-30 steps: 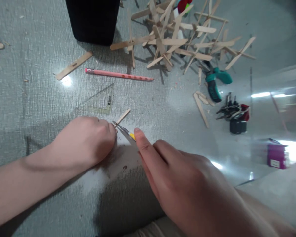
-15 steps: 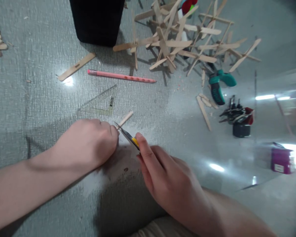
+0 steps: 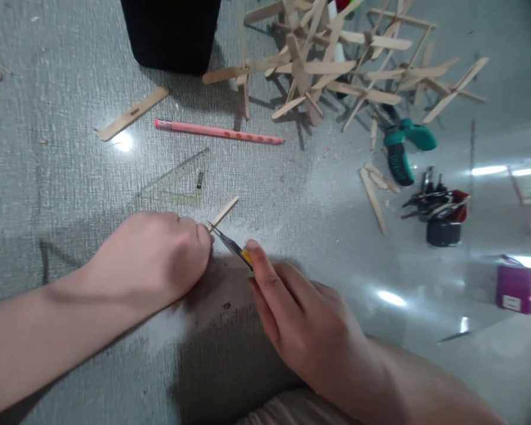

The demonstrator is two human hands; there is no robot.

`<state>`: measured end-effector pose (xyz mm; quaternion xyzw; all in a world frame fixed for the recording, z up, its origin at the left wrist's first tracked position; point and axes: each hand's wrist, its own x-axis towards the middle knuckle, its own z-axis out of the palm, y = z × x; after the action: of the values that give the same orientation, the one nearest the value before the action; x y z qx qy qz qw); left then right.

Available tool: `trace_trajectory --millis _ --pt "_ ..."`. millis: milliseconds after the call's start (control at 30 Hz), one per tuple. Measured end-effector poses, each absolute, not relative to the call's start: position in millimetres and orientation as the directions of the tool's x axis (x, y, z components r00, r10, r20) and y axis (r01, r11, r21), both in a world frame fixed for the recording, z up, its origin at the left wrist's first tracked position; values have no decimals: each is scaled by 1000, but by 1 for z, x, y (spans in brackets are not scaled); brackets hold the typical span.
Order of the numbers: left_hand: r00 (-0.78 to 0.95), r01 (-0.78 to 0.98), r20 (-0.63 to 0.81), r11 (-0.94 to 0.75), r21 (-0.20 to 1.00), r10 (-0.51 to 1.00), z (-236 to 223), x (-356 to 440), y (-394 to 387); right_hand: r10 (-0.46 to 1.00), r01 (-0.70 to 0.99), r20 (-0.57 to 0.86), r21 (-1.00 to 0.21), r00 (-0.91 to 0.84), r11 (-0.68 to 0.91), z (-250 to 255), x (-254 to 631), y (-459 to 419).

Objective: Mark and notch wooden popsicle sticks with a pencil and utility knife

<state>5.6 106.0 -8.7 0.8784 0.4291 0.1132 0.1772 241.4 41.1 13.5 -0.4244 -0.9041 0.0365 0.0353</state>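
My left hand (image 3: 163,254) is closed in a fist on the tabletop, gripping a wooden craft stick (image 3: 226,211) whose far end sticks out past the fingers. My right hand (image 3: 303,316) is wrapped around a slim pointed metal tool (image 3: 230,243) with a yellow part at its grip. The tool's tip lies against the stick, close to my left fingers; its exact kind is unclear. Pale dust surrounds this spot. Just beyond my left hand rests a clear set square (image 3: 183,196), with a pink pencil (image 3: 221,131) farther off.
A slotted craft stick (image 3: 135,113) lies near a black container (image 3: 172,35). Crossed craft sticks (image 3: 310,68) form a pile at the back. On the right are a green-handled tool (image 3: 400,159), loose sticks (image 3: 373,200), a cluster of small dark tools (image 3: 438,203) and a purple box (image 3: 515,287).
The tool's tip has shifted slightly along the stick, and my right hand has moved a little to the right. The whole view has also shifted slightly.
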Motion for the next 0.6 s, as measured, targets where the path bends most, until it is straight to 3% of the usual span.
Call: trace_trajectory --millis 433,600 --pt "645 752 -79 -613 243 760 -4 6 104 751 742 70 -119 -657 660 4 243 45" --pt "646 757 -41 -634 154 762 -3 4 100 796 740 97 -315 -597 594 4 246 51"
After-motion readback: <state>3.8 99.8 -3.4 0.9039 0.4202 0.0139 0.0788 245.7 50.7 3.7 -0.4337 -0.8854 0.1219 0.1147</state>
